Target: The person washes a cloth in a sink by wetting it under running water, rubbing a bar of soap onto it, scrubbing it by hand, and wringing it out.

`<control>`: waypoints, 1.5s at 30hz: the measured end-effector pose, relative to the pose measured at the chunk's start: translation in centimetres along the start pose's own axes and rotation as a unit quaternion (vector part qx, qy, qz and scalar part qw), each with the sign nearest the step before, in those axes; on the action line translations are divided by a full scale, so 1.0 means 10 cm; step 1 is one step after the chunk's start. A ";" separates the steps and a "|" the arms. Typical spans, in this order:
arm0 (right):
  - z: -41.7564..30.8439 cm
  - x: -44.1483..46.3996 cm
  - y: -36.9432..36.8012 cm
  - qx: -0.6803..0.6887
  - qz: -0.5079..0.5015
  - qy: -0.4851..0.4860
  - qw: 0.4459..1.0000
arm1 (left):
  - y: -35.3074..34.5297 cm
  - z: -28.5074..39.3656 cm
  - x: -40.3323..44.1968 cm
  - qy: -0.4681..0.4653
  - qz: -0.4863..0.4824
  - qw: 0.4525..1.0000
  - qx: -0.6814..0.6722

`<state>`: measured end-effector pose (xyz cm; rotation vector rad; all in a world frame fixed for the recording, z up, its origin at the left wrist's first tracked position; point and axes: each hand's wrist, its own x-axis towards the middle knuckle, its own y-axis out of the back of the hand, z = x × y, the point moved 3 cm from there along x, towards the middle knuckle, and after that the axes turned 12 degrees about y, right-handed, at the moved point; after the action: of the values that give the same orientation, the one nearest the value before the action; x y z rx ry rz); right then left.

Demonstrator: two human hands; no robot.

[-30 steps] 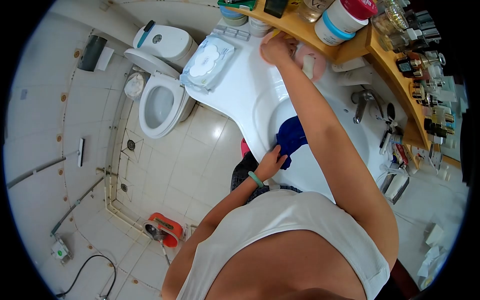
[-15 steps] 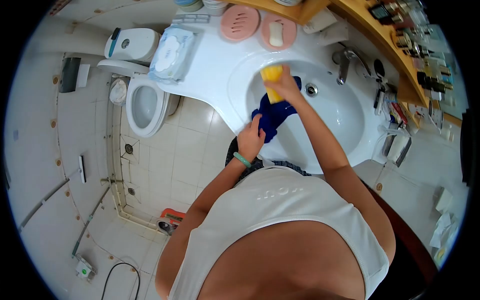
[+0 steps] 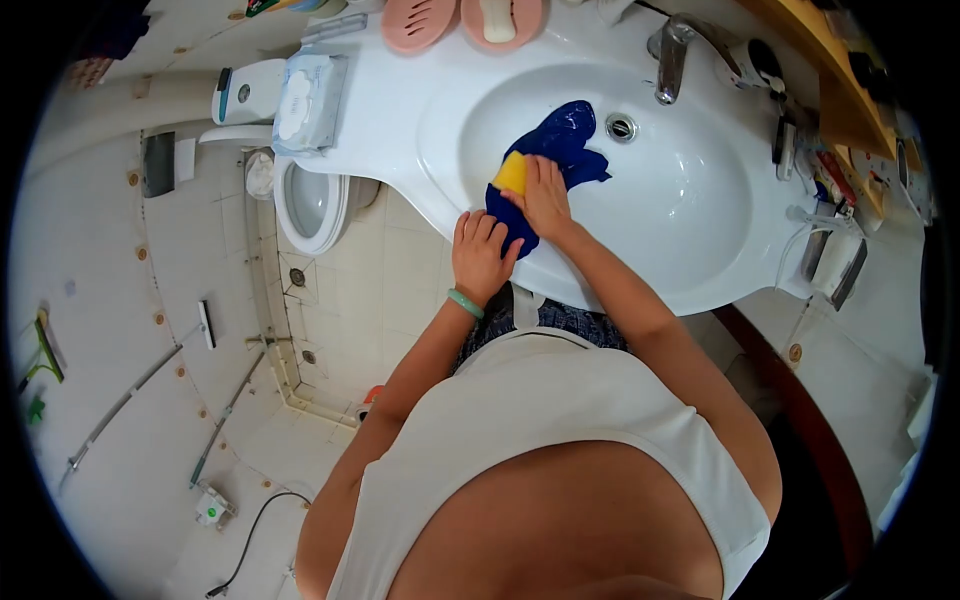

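Observation:
A wet dark blue cloth lies in the left part of the white sink basin, its lower end at the front rim. My right hand is closed round a yellow block, which looks like soap, and presses it on the cloth. Just to the left, my left hand, below a green bangle, has its fingers on the cloth's lower end and pins it at the rim. Part of the block is hidden under my right fingers.
A faucet stands behind the basin, near the drain. Two pink soap dishes sit at the back, one holding white soap. A pack of wipes is at left, beyond it a toilet. Brushes and tubes crowd the right.
My right hand took the yellow block from a pink dish and brought it down onto the blue cloth. The cloth is now spread out more in the basin. The view has shifted.

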<state>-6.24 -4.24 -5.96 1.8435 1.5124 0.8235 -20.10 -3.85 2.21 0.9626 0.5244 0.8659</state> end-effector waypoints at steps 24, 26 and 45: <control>0.33 -0.15 0.00 -0.095 0.017 -0.022 0.995 | -0.20 0.08 0.00 -0.065 0.025 0.998 0.011; 0.10 -0.38 -0.08 -0.030 0.002 0.026 0.999 | -0.22 0.07 0.00 -0.070 0.027 0.997 0.005; 0.42 -0.13 0.00 -0.185 0.074 0.052 0.978 | -0.20 0.10 0.01 -0.075 0.013 0.997 0.034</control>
<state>-3.19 -5.80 -8.68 1.6669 1.1911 1.2007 -18.53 -4.86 0.94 1.0898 0.4160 0.7952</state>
